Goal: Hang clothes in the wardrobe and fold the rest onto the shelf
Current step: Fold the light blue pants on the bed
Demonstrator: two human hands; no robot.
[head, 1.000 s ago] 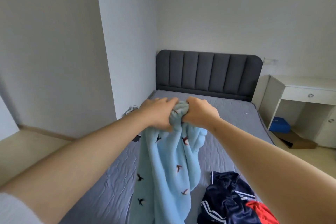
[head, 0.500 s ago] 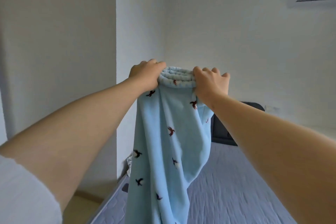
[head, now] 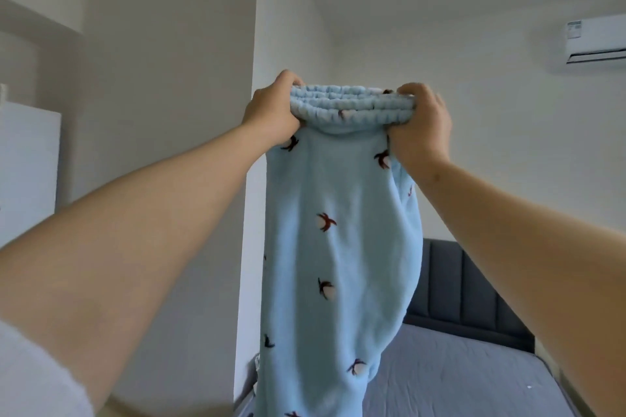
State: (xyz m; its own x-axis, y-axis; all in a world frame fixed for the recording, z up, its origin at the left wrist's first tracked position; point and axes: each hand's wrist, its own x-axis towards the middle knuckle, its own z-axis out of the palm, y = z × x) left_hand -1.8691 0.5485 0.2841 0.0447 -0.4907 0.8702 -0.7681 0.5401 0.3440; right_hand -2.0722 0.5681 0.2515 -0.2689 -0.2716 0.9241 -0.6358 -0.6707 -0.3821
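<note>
**Fleece held high by the waistband, hem out of sight**

Head view, the only one I've got. The risks first. The elastic waistband [head: 352, 105] is pulled taut between the two hands, so if either grip eases I'd expect it to snap across and leave the whole weight swinging from one side. The fabric is thick and plush and bunches under the grip, which makes a slip more likely. The lower end runs off the bottom of the frame, so I can't tell whether it clears the bed [head: 440, 379]. If it drags there, it could snag or crumple before any fold.

Now the grip. The light blue fleece trousers [head: 338, 247] hang straight down from raised arms, in front of the dark headboard [head: 457, 288]. My left hand [head: 271, 112] clutches the waistband's left end and my right hand [head: 421, 125] its right end. The fingers [head: 416, 90] curl over the top edge and close tight on the cloth. The waistband spans the gap between both fists, and everything else dangles below them.
</note>
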